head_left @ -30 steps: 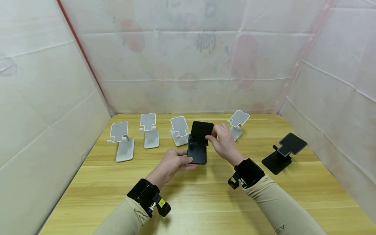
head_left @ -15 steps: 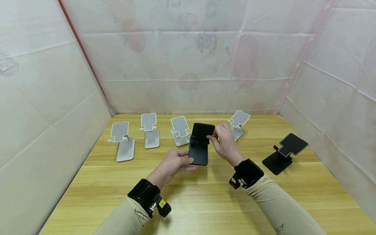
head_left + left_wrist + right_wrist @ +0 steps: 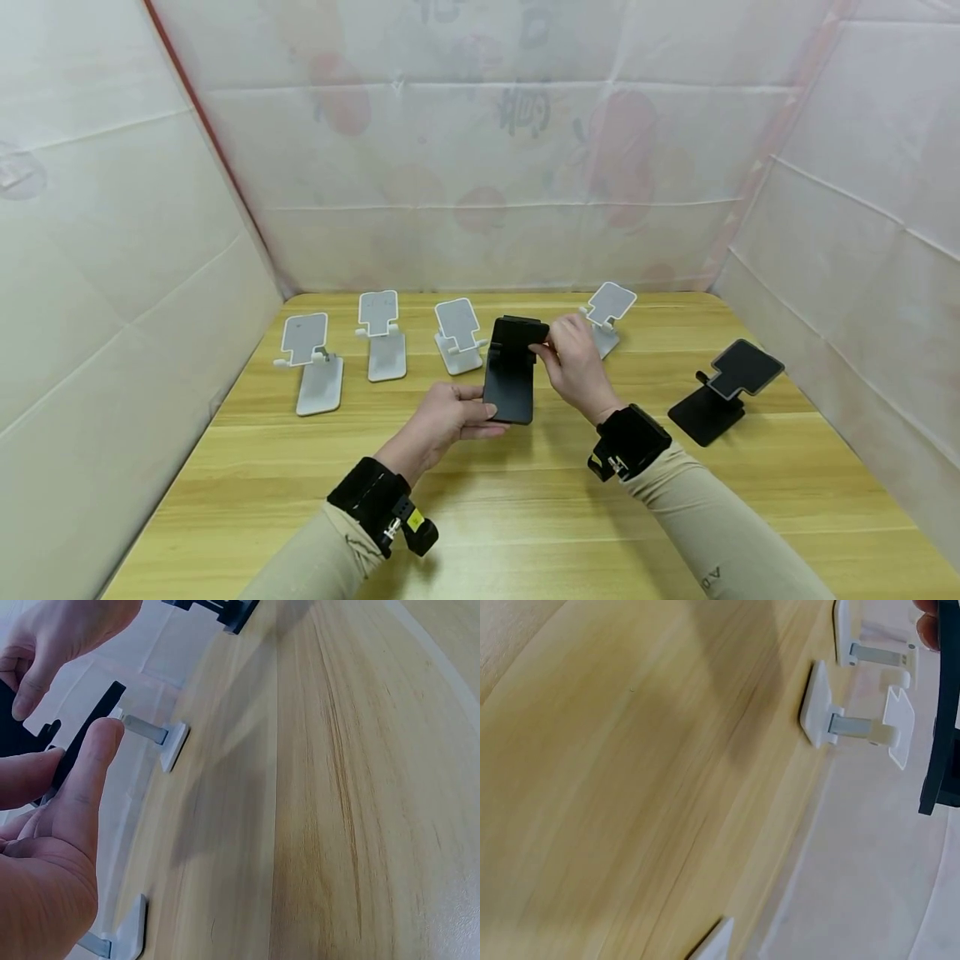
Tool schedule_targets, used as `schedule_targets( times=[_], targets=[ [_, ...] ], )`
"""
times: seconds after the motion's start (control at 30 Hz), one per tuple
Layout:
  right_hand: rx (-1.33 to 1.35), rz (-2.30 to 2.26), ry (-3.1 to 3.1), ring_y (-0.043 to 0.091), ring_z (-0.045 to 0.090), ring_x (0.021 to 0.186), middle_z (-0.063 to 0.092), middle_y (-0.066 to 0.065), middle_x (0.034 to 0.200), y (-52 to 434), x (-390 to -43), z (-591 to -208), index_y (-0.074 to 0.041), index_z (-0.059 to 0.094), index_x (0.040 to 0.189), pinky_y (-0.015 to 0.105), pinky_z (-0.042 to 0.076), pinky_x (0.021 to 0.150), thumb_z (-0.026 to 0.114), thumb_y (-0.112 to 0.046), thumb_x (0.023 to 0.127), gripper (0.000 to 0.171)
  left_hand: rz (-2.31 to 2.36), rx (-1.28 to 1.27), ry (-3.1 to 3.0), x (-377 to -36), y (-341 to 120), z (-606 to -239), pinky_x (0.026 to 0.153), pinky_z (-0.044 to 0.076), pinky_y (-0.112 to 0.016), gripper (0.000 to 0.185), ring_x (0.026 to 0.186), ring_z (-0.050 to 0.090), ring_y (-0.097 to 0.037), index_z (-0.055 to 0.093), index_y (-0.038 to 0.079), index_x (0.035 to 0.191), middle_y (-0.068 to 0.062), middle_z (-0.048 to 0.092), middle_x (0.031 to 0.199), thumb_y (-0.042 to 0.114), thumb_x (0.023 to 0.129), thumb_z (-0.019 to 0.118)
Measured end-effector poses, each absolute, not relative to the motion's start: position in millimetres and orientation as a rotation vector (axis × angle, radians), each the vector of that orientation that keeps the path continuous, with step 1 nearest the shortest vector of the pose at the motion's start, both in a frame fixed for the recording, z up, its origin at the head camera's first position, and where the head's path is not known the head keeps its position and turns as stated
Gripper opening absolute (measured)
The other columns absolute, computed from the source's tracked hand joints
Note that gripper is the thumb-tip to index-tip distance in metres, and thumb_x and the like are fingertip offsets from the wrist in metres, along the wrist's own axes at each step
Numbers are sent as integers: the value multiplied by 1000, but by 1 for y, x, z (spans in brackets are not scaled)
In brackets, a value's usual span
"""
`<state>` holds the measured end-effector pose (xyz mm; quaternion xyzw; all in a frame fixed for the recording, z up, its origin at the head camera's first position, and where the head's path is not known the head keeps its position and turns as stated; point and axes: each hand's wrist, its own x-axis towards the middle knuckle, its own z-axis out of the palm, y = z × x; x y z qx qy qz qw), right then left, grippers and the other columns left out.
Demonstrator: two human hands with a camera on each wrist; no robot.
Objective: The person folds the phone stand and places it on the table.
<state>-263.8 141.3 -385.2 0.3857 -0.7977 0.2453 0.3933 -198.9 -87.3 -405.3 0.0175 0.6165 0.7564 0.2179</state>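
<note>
Held up over the table is a black folding phone stand (image 3: 509,390). My left hand (image 3: 447,417) grips the lower end of its base, thumb on top and fingers beneath. At its upper right edge, my right hand (image 3: 573,367) pinches the tilting plate (image 3: 517,331) between thumb and fingers. The left wrist view has the base (image 3: 86,727) edge-on between the thumb and fingers of the left hand (image 3: 64,832). Only a dark edge of the stand (image 3: 941,712) enters the right wrist view, with fingertips (image 3: 928,630) at the top corner.
White phone stands (image 3: 320,383), (image 3: 387,354), (image 3: 459,333) stand unfolded along the left and middle back of the wooden table (image 3: 510,517). Another white stand (image 3: 609,308) is behind the right hand. A second black stand (image 3: 708,412) sits at the right. Pale sheeting (image 3: 480,150) encloses the table's back and sides.
The upper plate of the black phone stand has tilted further and now looks shorter from above. Both hands keep their hold and have shifted slightly.
</note>
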Motion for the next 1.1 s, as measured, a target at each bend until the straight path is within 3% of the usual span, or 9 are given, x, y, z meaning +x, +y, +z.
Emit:
schedule_targets(
  times=[0.5,0.8,1.1],
  targets=[
    [914,630,-2135,28,48,79,54,7,78,142,-259,-385,-4,55,82,39,39,71,80,-2,87,26,2150,-12,1648,-202,-88,-412,88,63,-39,47,99,75,-34,48,-14,143,-32,66,123,-6,97,59],
    [931,686,-2085,28,54,81,60,9,84,140,-258,-369,0,66,100,42,46,75,77,-3,90,15,2173,-52,1648,-204,-90,-417,89,63,-39,44,100,74,-36,51,-13,140,-32,64,125,-8,97,58],
    [931,709,-2078,27,55,83,62,8,85,139,-257,-362,-2,66,97,42,47,78,76,-4,91,13,2172,-91,1651,-204,-90,-416,89,63,-39,45,101,73,-37,50,-12,141,-32,63,127,-8,97,59]
  ],
)
